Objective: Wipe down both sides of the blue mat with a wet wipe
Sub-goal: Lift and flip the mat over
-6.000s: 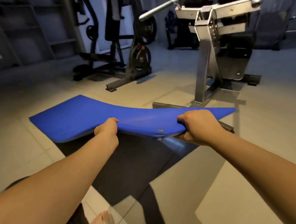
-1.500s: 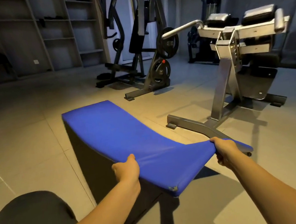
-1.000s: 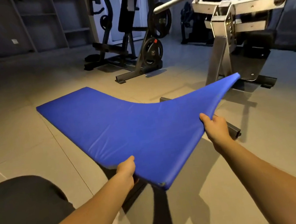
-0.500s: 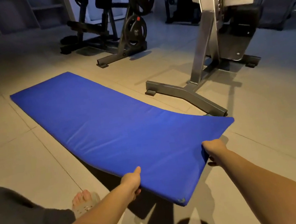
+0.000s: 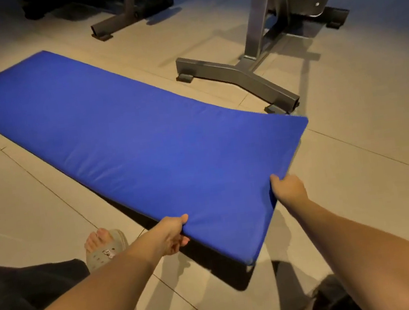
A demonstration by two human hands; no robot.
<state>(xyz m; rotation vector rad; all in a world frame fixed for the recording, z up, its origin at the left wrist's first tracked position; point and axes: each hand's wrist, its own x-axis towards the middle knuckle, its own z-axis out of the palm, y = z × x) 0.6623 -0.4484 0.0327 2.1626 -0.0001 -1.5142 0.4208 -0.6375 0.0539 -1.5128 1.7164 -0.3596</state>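
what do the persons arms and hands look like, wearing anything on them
Both arms are bare as far up as the view shows, no sleeves in sight. The left hand and right hand wear no gloves, and no watch, band or ring shows on the visible parts.

Beige tiled floor (image 5: pixel 353 150), thin grout lines. Lying on it, a blue mat (image 5: pixel 131 138): far end flat on the tiles, near end raised, dark shadow beneath. Just past its far right corner, a grey steel machine base (image 5: pixel 240 77). Farther back, 1 more dark base (image 5: pixel 108 27). Lower left, 1 sandalled foot (image 5: pixel 105 248) planted near the mat's long edge
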